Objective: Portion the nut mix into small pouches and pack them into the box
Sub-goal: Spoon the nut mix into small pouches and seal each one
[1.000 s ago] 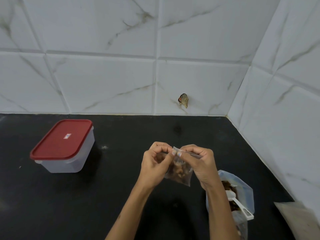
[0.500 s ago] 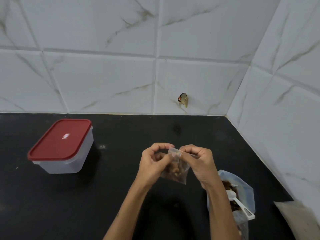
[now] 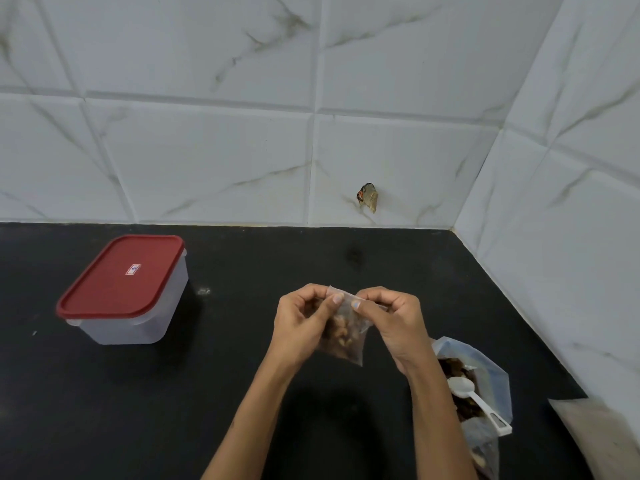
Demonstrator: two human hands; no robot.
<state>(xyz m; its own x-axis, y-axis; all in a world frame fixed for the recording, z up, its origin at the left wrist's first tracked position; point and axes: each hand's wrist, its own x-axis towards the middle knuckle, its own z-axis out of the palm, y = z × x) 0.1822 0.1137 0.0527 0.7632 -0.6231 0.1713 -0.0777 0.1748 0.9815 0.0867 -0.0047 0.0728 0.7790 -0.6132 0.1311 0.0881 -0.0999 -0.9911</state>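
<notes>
On the black worktop (image 3: 242,393), the box (image 3: 124,292) sits at left, red lid on, its small label unreadable. At lower right, the bag (image 3: 488,375) holds a spoon (image 3: 471,396). At centre, both hands (image 3: 301,323) (image 3: 394,323) pinch the pouch (image 3: 346,337) top between them.

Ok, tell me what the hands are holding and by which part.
Both the left hand and the right hand pinch the top edge of a small clear pouch of nut mix.
</notes>
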